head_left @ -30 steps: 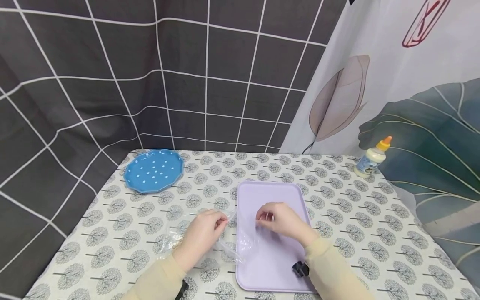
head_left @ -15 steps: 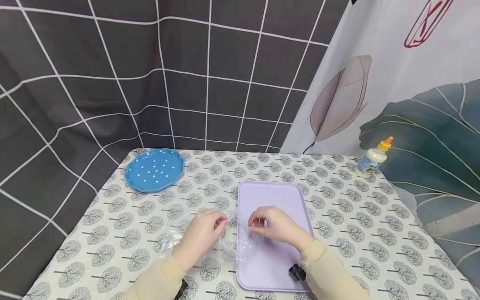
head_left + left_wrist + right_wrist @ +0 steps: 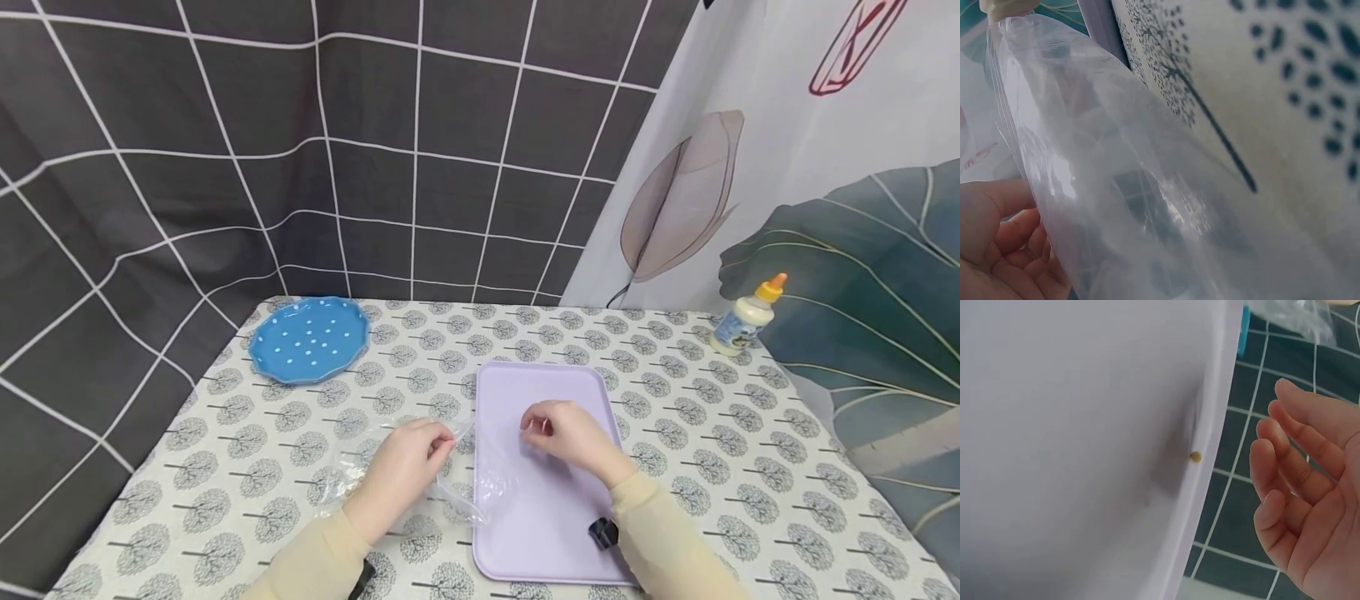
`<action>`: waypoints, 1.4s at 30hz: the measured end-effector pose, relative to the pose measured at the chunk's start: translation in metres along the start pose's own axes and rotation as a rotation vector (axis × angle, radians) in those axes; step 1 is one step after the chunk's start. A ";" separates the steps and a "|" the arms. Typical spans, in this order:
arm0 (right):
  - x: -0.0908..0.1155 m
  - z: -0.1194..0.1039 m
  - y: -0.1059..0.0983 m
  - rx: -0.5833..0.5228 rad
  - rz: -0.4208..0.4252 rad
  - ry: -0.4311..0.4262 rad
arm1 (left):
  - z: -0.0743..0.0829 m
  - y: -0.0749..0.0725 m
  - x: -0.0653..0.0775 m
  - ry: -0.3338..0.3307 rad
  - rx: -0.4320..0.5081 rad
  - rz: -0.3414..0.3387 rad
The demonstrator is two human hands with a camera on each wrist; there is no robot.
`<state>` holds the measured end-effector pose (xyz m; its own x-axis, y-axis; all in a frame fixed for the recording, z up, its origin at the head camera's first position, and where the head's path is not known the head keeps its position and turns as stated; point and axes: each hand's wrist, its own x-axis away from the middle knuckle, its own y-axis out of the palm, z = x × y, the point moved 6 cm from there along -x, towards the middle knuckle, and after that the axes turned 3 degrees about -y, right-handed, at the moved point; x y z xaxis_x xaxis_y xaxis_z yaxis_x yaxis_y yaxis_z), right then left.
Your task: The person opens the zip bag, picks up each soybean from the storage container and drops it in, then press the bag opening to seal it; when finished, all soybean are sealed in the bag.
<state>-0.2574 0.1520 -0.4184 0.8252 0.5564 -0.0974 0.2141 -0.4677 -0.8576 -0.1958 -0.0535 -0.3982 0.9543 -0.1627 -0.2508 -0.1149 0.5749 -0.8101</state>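
Note:
My left hand point(image 3: 405, 458) pinches the edge of a clear plastic bag point(image 3: 1104, 144), which spreads over the cloth and overlaps the tray's left side in the head view. Its contents are hard to make out through the shiny film. Over the lilac tray point(image 3: 536, 383) hovers my right hand point(image 3: 568, 435), fingers loosely bent and apart, with nothing between them in the right wrist view. There, a small round yellowish-brown bit point(image 3: 1195, 457) appears against the tray near its rim; whether it lies on it or is in the air I cannot tell.
A blue scalloped plate point(image 3: 309, 340) with white dots sits at the back left. At the back right stands a glue bottle point(image 3: 741, 323) with an orange tip. The table wears a tree-print cloth point(image 3: 420, 350); a dark checked curtain point(image 3: 375, 183) hangs behind.
My right hand first moved left to the bag, then came back right over the tray, its fingers loosened. My left hand and the bag have stayed nearly still.

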 end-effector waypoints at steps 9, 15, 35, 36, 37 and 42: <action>-0.004 0.022 -0.006 0.038 0.025 0.099 | 0.000 -0.001 0.000 0.007 -0.014 0.018; -0.007 0.031 -0.006 0.134 0.026 0.151 | -0.001 0.000 0.001 0.006 -0.016 0.015; -0.014 0.030 0.004 0.229 -0.064 0.161 | 0.001 0.001 0.001 0.002 -0.016 0.008; -0.014 0.029 0.004 0.232 -0.063 0.158 | 0.000 0.001 0.001 0.004 -0.019 0.009; -0.014 0.028 0.004 0.233 -0.062 0.156 | 0.000 0.001 0.001 0.005 -0.021 0.010; -0.015 0.026 0.004 0.250 -0.066 0.145 | -0.001 0.001 0.000 0.012 -0.016 0.018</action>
<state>-0.2827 0.1599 -0.4332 0.8837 0.4676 0.0209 0.1498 -0.2402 -0.9591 -0.1957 -0.0534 -0.3994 0.9487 -0.1615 -0.2718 -0.1369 0.5652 -0.8135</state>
